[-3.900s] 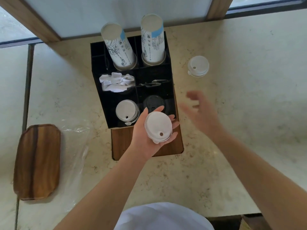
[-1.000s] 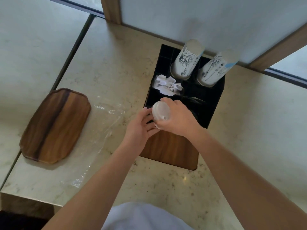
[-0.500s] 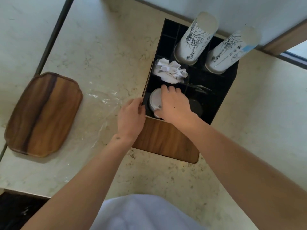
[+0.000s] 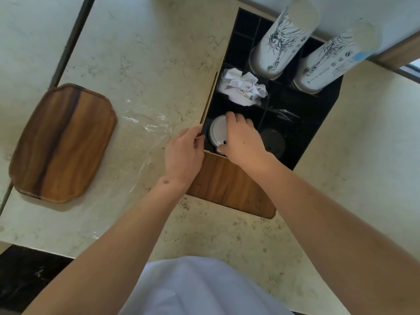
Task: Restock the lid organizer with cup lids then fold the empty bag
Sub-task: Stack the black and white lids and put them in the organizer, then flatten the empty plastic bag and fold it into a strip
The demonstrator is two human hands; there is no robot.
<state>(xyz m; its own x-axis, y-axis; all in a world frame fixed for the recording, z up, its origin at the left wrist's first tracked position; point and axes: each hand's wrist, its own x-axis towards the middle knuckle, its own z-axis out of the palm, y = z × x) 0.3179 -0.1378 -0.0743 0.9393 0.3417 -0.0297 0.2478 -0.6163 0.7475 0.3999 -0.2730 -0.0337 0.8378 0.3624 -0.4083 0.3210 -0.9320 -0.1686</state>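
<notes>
the white lids [image 4: 217, 133] sit in the organizer [image 4: 318, 123]'s near-left compartment, at 1 o'clock from the chest. the right hand [image 4: 243, 139] curls over them, pressing; keep them level. the left hand [image 4: 184, 153] pinches the corner. the empty bag [image 4: 145, 133] lies at 9 o'clock.

My right hand [image 4: 242, 138] covers the right half of the white lids [image 4: 216, 132] in the organizer's [image 4: 322, 123] near-left compartment, so I cannot tell how my fingertips meet them. My left hand's [image 4: 183, 153] fingertips sit at the organizer's near-left corner, partly behind its wall. The clear plastic bag [image 4: 145, 133] on the counter is nearly see-through; its outline is hard to trace. The two paper cup stacks [image 4: 281, 39] blur at their tops. Both my forearms run out of the frame's lower edge.
</notes>
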